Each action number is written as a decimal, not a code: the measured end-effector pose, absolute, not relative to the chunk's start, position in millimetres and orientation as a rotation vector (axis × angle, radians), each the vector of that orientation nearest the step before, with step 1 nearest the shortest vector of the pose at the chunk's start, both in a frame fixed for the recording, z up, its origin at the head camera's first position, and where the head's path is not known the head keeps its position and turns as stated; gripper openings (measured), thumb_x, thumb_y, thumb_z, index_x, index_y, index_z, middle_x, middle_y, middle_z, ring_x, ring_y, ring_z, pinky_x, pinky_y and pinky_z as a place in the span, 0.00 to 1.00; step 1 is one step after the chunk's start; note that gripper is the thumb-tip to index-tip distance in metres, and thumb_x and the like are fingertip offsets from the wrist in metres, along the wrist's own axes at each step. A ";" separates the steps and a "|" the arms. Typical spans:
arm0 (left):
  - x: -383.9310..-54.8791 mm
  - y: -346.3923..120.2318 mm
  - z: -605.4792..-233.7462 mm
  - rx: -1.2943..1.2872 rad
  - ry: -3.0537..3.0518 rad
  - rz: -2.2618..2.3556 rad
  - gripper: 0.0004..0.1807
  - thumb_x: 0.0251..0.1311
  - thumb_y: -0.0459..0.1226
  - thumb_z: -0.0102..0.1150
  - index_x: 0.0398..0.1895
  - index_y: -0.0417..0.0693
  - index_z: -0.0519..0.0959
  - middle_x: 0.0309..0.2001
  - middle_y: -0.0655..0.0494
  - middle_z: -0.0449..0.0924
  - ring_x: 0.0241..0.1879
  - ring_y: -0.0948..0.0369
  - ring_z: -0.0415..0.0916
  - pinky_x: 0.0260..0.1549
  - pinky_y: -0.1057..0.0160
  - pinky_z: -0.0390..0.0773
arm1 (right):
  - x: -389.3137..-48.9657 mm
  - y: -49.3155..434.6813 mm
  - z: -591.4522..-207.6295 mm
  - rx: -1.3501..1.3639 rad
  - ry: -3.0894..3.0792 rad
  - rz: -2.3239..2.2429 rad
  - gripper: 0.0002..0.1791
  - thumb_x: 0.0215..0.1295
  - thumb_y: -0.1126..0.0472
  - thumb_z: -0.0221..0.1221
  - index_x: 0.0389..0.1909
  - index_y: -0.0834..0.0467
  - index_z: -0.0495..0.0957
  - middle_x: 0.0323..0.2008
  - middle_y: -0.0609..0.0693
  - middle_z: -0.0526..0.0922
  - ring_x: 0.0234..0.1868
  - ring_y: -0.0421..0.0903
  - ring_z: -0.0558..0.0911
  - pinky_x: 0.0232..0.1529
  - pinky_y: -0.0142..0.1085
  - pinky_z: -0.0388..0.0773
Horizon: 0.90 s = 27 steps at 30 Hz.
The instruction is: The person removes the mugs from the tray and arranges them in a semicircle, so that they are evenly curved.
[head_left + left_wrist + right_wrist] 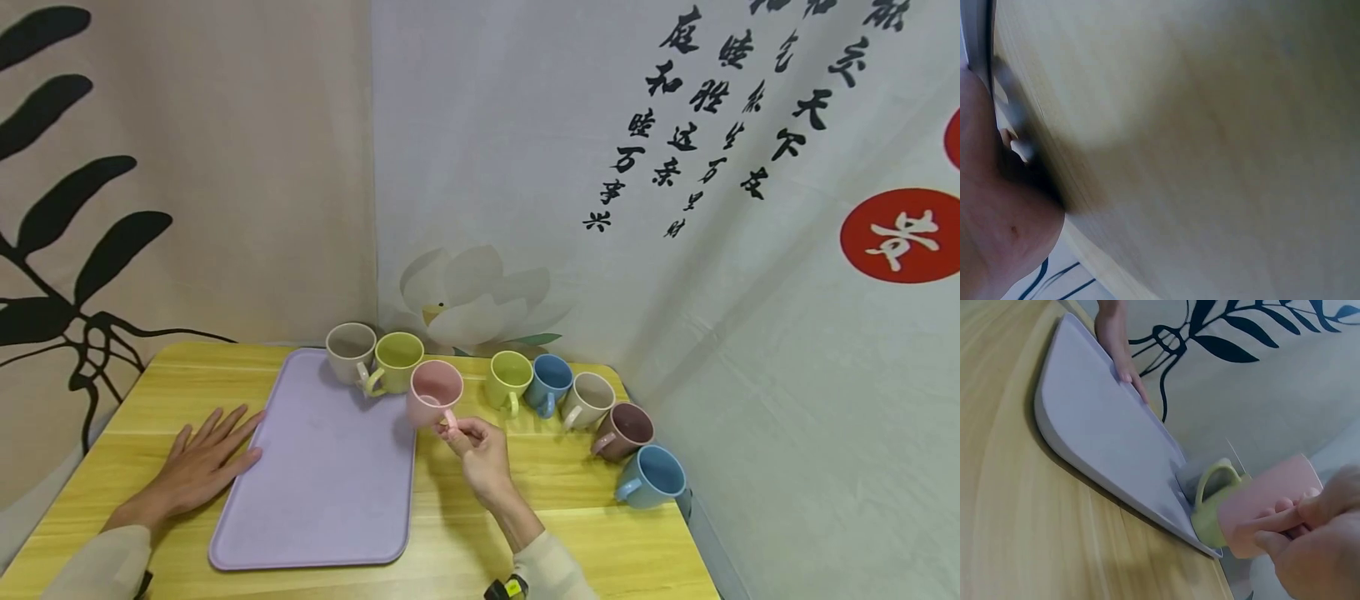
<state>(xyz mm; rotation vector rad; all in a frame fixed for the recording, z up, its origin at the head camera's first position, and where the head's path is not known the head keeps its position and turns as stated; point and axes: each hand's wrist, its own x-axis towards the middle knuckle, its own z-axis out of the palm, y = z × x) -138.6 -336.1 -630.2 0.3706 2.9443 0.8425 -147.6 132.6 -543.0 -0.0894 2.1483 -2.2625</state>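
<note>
My right hand [483, 462] pinches the handle of a pink mug [429, 407], which is held upright over the back right edge of a lavender tray [322, 483]. Just left of it, a yellow-green mug [400, 360] and a greyish-white mug [347, 358] stand side by side at the tray's far end. My left hand [202, 467] lies with fingers spread on the table, fingertips at the tray's left rim. In the right wrist view, the pink mug [1260, 506] overlaps the yellow-green one. The left wrist view shows mostly blurred tabletop and part of the hand.
Along the right side of the wooden table [555, 542] stands a curved row of mugs: yellow-green [507, 385], blue [549, 383], cream [588, 402], mauve [621, 433] and light blue [651, 479]. A printed cloth [487, 167] hangs behind the table.
</note>
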 end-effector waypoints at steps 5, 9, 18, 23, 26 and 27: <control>-138.4 -335.3 -628.7 0.357 2.940 0.830 0.40 0.89 0.59 0.46 0.95 0.62 0.49 0.94 0.34 0.42 0.91 0.24 0.32 0.79 0.13 0.25 | -156.0 136.4 -545.3 0.023 2.176 -2.330 0.09 0.78 0.75 0.65 0.51 0.79 0.84 0.51 0.73 0.93 0.58 0.65 0.95 0.62 0.37 0.91; -138.0 -334.8 -628.9 0.354 2.939 0.825 0.41 0.89 0.59 0.46 0.95 0.62 0.49 0.94 0.34 0.43 0.91 0.24 0.32 0.79 0.13 0.25 | -163.1 138.0 -547.2 0.122 2.203 -2.362 0.08 0.77 0.76 0.65 0.50 0.78 0.85 0.50 0.73 0.93 0.55 0.60 0.96 0.60 0.38 0.92; -137.8 -334.1 -627.5 0.354 2.942 0.823 0.41 0.89 0.59 0.46 0.95 0.62 0.49 0.93 0.33 0.43 0.91 0.24 0.32 0.79 0.12 0.26 | -175.3 138.5 -553.9 0.271 2.183 -2.428 0.07 0.75 0.75 0.68 0.46 0.78 0.84 0.48 0.73 0.93 0.51 0.55 0.97 0.63 0.46 0.92; -137.4 -333.5 -626.5 0.352 2.936 0.828 0.41 0.88 0.59 0.46 0.95 0.62 0.49 0.93 0.32 0.44 0.90 0.23 0.33 0.78 0.12 0.27 | -181.2 137.8 -557.2 0.320 2.220 -2.408 0.04 0.75 0.76 0.66 0.45 0.75 0.86 0.48 0.73 0.93 0.52 0.58 0.97 0.61 0.45 0.93; -137.2 -333.4 -625.7 0.349 2.937 0.826 0.41 0.88 0.59 0.46 0.95 0.61 0.50 0.93 0.32 0.44 0.90 0.23 0.33 0.78 0.12 0.27 | -183.9 136.9 -558.4 0.335 2.279 -2.370 0.05 0.75 0.76 0.67 0.46 0.76 0.86 0.48 0.73 0.93 0.53 0.60 0.96 0.60 0.42 0.93; -137.2 -333.4 -625.5 0.348 2.937 0.823 0.41 0.88 0.59 0.46 0.95 0.61 0.50 0.93 0.32 0.44 0.90 0.23 0.33 0.78 0.12 0.27 | -184.7 136.8 -559.2 0.335 2.299 -2.355 0.07 0.76 0.76 0.66 0.48 0.77 0.86 0.47 0.72 0.93 0.53 0.60 0.96 0.59 0.40 0.93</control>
